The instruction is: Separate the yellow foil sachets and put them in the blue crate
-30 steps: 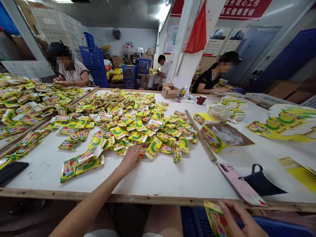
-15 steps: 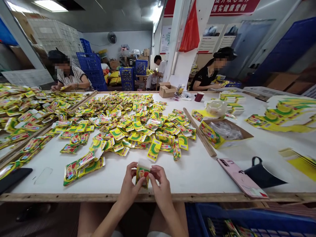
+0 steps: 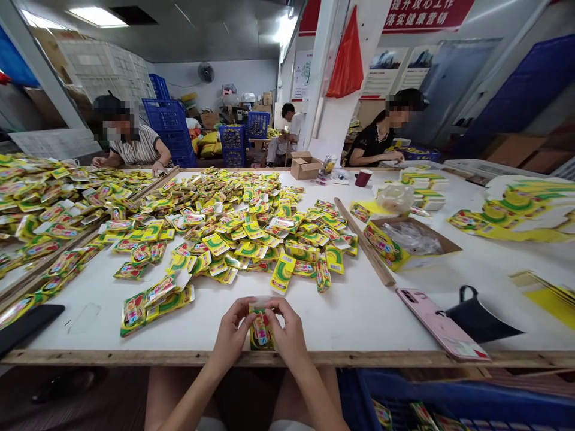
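White bench (image 3: 359,311), wooden front edge. Loose packets (image 3: 233,230), yellow-green, heaped over left and centre. Near edge, centre: left hand (image 3: 230,336) and right hand (image 3: 291,335) both pinch a single packet (image 3: 261,330), upright between the fingertips, low over the bench. Right of hands: pink phone (image 3: 438,326), lying flat.

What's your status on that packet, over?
Left hand, right hand both pinching one packet near table edge. Loose pile beyond, apart. Pink phone right, untouched.
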The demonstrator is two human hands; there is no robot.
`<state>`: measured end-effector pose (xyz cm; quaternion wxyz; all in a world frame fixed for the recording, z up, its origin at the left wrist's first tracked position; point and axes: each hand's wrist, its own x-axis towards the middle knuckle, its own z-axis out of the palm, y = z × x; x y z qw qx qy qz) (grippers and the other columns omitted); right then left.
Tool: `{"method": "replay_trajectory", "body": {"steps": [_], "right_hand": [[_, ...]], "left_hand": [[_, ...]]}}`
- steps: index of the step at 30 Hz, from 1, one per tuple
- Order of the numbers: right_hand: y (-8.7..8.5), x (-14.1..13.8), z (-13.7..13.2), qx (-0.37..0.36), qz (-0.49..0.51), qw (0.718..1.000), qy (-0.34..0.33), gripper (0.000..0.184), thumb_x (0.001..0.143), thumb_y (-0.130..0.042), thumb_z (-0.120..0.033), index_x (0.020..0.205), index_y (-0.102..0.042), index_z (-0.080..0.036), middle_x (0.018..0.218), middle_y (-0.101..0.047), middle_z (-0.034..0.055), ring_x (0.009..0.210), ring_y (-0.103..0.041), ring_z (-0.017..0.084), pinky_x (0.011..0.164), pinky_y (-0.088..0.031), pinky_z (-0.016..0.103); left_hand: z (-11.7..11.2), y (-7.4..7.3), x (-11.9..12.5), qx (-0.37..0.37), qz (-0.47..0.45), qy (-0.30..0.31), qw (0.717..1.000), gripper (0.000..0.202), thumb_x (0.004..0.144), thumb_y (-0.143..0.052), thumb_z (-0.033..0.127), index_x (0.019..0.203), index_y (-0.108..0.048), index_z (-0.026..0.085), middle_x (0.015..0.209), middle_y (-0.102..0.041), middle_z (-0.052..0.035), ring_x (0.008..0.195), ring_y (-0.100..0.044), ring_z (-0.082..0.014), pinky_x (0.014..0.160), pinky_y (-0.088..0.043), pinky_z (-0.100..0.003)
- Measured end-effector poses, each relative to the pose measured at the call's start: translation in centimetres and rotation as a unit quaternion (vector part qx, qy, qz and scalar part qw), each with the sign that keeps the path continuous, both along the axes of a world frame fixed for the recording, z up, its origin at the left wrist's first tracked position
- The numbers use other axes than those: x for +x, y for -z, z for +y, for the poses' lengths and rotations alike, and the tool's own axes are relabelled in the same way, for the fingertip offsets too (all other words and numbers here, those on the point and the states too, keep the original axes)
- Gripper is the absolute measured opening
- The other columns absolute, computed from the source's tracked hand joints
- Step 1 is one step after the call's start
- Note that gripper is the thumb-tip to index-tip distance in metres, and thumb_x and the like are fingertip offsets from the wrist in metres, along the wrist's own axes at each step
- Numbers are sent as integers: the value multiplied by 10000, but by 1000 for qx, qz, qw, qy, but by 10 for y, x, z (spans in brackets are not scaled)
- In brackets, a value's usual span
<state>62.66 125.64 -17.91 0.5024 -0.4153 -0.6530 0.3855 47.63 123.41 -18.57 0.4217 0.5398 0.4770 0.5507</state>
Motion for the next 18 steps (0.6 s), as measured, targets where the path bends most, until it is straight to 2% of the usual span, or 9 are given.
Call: {"method": "replay_trajectory", "body": {"steps": [2, 4, 8, 10, 13, 18], "right_hand": [[2, -1, 1, -13, 19, 1000, 10, 202, 896, -530, -229, 1089, -587, -205, 981, -680, 45, 873, -646, 179, 792, -518, 280], [3, 1, 1, -15, 18, 1000, 9, 230, 899, -535, -236, 1123, -580, -205, 990, -687, 45, 872, -651, 180, 798, -520, 284], [1, 11, -3, 14, -19, 1000, 2, 92, 898, -561, -262, 917, -631, -206, 952, -678, 43, 908, -634, 192, 800, -503, 285], [0, 13, -5, 19, -26, 999, -8, 74, 884, -591, -269, 908, -629, -209, 1003, -669, 50, 952, -621, 199, 802, -495, 284], [-1, 12, -7, 6, -24, 1000, -6, 90, 884, -590, -282, 918, -628, -207, 1022, -661, 56, 940, -617, 196, 798, -489, 285], [-6, 5, 1, -20, -39, 999, 28, 100, 866, -571, -284, 873, -614, -194, 816, -656, 29, 753, -599, 180, 723, -480, 284]], "left_hand": [[0, 3, 1, -9, -40, -11, 999, 292, 857, -609, 293, 1141, -567, 239, 1035, -662, -52, 954, -637, -200, 844, -513, -327], [-1, 5, 1, -15, -36, -15, 999, 289, 848, -622, 292, 1127, -574, 232, 1046, -669, -57, 960, -641, -203, 848, -513, -326], [-4, 3, 1, -7, 21, 4, 1000, 180, 866, -601, 307, 1008, -650, 208, 1077, -686, -74, 1037, -632, -219, 921, -487, -343], [-5, 0, 2, 0, 35, 1, 999, 167, 870, -595, 307, 983, -663, 204, 1072, -690, -74, 1044, -631, -219, 936, -480, -346], [-5, -4, 6, -6, 36, -16, 999, 160, 867, -595, 312, 948, -668, 195, 1017, -699, -69, 995, -644, -211, 909, -489, -336], [1, -9, 10, -38, 22, -48, 998, 193, 838, -621, 332, 955, -665, 184, 914, -705, -48, 836, -645, -184, 765, -510, -285]]}}
